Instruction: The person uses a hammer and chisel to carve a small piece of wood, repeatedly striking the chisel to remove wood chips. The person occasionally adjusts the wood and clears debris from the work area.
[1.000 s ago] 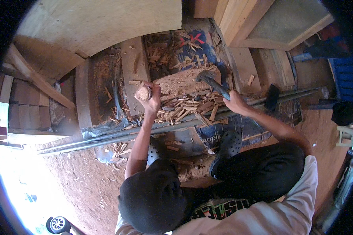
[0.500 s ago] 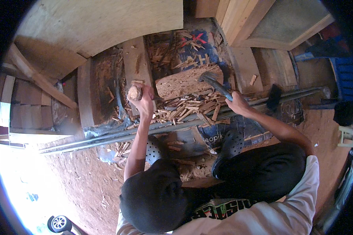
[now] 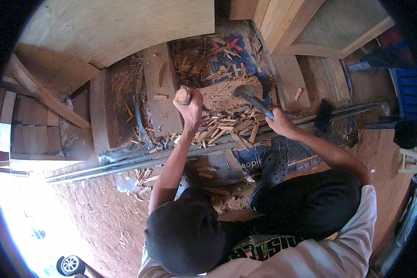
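Observation:
My left hand [image 3: 190,109] is closed around a short piece of wood [image 3: 184,95], whose pale end faces up. It is at the left end of a rough, chipped log [image 3: 227,95]; whether the wood touches the log I cannot tell. My right hand [image 3: 279,121] grips the blue handle of a hatchet [image 3: 255,101]. The hatchet's dark head is over the right part of the log, and its cutting edge is not clearly visible. Many split wood chips [image 3: 224,127] are heaped along the log's near side.
A wide plank [image 3: 158,109] lies left of the log, with small chips on it. Long metal pipes [image 3: 125,163] cross in front of my feet. Leaning boards [image 3: 120,28] and a framed panel [image 3: 340,30] stand at the back. A blue chair [image 3: 405,92] is at the right.
My left hand has moved right with the piece of wood, from above the plank to the log's left end. My right hand and the hatchet have barely moved.

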`<control>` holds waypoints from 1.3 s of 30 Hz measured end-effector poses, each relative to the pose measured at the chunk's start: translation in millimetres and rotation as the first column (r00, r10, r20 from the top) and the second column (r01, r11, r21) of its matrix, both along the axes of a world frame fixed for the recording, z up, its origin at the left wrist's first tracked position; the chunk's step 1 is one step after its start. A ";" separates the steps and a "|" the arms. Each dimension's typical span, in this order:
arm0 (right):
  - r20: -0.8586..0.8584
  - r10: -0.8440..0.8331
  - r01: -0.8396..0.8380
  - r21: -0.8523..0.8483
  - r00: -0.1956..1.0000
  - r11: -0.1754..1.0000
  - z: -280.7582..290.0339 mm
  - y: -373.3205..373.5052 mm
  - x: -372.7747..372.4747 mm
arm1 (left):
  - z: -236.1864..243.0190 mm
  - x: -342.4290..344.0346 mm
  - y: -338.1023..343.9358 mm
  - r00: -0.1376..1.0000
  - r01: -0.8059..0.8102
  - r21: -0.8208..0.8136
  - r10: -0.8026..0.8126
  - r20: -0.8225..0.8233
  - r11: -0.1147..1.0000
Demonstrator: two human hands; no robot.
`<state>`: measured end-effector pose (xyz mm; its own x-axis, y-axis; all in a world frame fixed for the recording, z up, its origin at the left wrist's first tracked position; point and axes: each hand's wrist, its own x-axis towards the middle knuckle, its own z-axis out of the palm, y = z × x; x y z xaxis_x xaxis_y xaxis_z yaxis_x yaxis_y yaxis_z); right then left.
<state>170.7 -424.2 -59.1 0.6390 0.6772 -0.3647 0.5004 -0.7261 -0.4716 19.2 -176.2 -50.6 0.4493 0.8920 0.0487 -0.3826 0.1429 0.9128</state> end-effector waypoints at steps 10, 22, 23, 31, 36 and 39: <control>0.022 0.128 -0.127 -0.048 0.992 0.991 -1.4 -5.4 -1.3 | -7.3 -24.7 -12.7 0.999 -0.031 0.044 0.030 0.024 0.999; -0.136 0.311 -0.321 -0.059 0.941 0.945 -0.1 -24.1 -48.0 | 21.9 -21.4 -3.8 0.986 -0.150 -0.029 0.152 0.072 0.988; -0.097 0.332 -0.339 -0.073 0.938 0.938 -0.8 -25.2 -48.9 | 21.4 -22.5 -3.5 0.985 -0.162 -0.029 0.164 0.062 0.986; -0.117 0.171 -0.166 0.053 0.978 0.985 -5.8 -38.0 -10.2 | 13.4 -41.7 3.6 0.982 -0.188 -0.039 0.188 0.010 0.981; 0.261 -0.311 0.261 0.209 0.914 0.942 -8.5 -79.0 64.7 | 13.7 -54.1 12.7 0.975 -0.218 -0.060 0.220 0.039 0.974; 0.476 -0.396 0.405 0.090 0.785 0.910 -16.0 -125.7 118.2 | 14.8 -56.5 13.9 0.961 -0.269 -0.081 0.273 0.043 0.960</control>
